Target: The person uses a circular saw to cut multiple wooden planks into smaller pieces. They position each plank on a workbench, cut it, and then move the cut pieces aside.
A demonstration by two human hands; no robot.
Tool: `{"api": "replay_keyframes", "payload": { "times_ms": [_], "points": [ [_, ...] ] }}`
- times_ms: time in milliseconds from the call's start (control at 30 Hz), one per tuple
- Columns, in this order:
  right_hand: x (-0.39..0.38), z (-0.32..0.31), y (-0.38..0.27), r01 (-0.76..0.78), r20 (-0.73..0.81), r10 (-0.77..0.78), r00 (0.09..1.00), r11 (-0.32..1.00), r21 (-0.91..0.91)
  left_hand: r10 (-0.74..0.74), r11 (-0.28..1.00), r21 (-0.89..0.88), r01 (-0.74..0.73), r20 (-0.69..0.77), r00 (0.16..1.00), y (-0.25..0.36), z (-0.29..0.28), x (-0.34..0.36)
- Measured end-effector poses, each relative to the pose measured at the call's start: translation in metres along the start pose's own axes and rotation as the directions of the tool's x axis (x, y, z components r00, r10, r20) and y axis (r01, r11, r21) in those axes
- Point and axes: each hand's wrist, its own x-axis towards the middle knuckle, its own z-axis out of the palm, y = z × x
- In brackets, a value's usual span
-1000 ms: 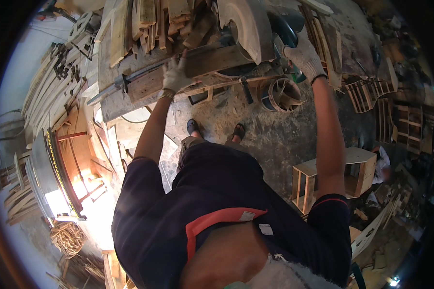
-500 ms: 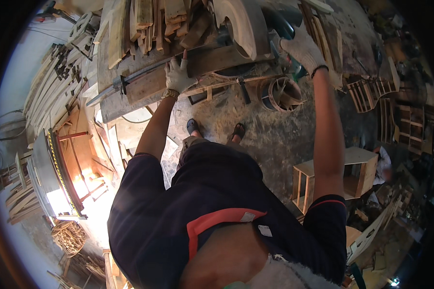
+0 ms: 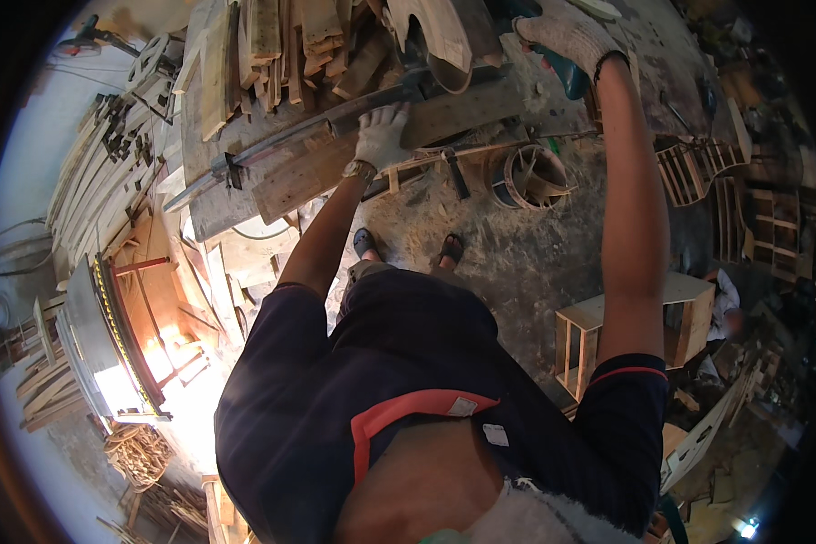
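Note:
My left hand (image 3: 383, 138), in a pale work glove, lies with fingers stretched out on a long wooden board (image 3: 308, 168) at the bench's near edge. Along this board runs a metal bar clamp (image 3: 230, 170), its far end near a curved pale wooden piece (image 3: 433, 34). My right hand (image 3: 567, 38), also gloved, is wrapped round a dark green power tool (image 3: 567, 76) at the far right of the bench. The tool's working end is hidden behind the hand and the curved piece, so its exact kind cannot be told.
Cut wood strips (image 3: 272, 45) are piled on the bench's far side. Below the edge stand a hammer (image 3: 456, 172) and a round bucket of scraps (image 3: 530, 177). A wooden cabinet frame (image 3: 644, 313) sits on the floor at right, another person (image 3: 723, 306) beside it. A table machine (image 3: 109, 335) stands left.
My left hand has slid right along the board, its fingers less spread. The right hand has moved farther away with the green tool. The curved piece appears shifted slightly.

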Motion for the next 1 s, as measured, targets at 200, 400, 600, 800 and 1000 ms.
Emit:
{"api": "replay_keyframes", "payload": {
  "times_ms": [200, 400, 600, 800, 1000],
  "points": [
    [0.001, 0.000, -0.001, 0.037, -0.133, -0.045, 0.990, 0.997, -0.061, 0.055, 0.998, -0.039, -0.052, 0.083, 0.995, 0.004, 0.002, 0.022],
    [-0.002, -0.001, -0.002, 0.002, 0.001, -0.002, 1.000, 0.999, -0.049, -0.144, 0.989, 0.032, 0.146, -0.062, 0.988, -0.011, -0.008, -0.046],
    [-0.008, -0.006, -0.009, 0.063, -0.068, -0.065, 0.996, 0.998, -0.028, -0.268, 0.962, 0.056, 0.268, -0.011, 0.963, -0.043, -0.034, -0.136],
    [-0.006, -0.008, -0.004, 0.062, -0.073, -0.061, 0.996, 0.998, 0.021, -0.572, 0.819, -0.027, 0.574, 0.049, 0.819, -0.084, -0.072, -0.303],
    [0.002, 0.010, 0.011, 0.284, -0.103, -0.316, 0.943, 0.927, -0.244, -0.739, 0.673, -0.048, 0.738, -0.078, 0.669, -0.064, -0.088, -0.442]
  ]
}}
